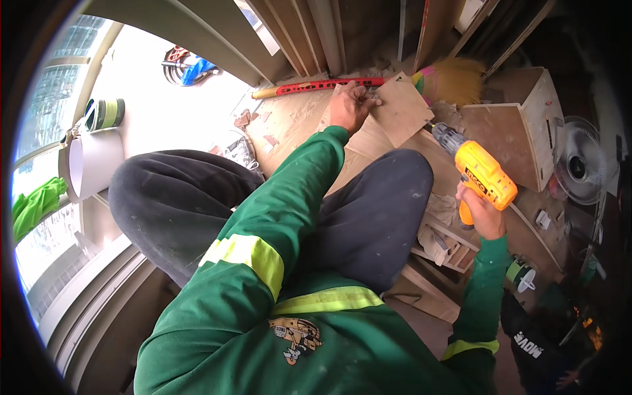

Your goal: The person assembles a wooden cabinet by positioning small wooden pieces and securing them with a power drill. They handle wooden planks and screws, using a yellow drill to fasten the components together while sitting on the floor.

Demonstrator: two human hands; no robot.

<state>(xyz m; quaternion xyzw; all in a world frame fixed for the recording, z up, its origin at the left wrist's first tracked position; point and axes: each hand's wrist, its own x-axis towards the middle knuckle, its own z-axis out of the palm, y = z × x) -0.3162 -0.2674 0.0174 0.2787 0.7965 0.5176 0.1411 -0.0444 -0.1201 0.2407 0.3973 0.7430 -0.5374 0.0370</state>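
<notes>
My right hand point(482, 212) grips a yellow cordless drill point(486, 172) by its handle. The drill's dark chuck points up and left, and its tip is by the right corner of a thin, square wooden panel point(403, 108). My left hand point(352, 105) is closed at the panel's left side, fingers curled in and thumb pressed toward them. Whatever sits between those fingers, if anything, is too small to tell. Under the left hand lies a light wooden board point(368, 141). Both arms are in green sleeves with yellow bands, and my bent knees frame the work area.
A broom with a red handle point(303, 86) and straw bristles point(454, 82) lies beyond my left hand. Tall boards point(316, 33) lean behind it. At right stand an open wooden box point(507, 135) and a fan point(578, 163). A person in dark clothing point(536, 336) is at lower right.
</notes>
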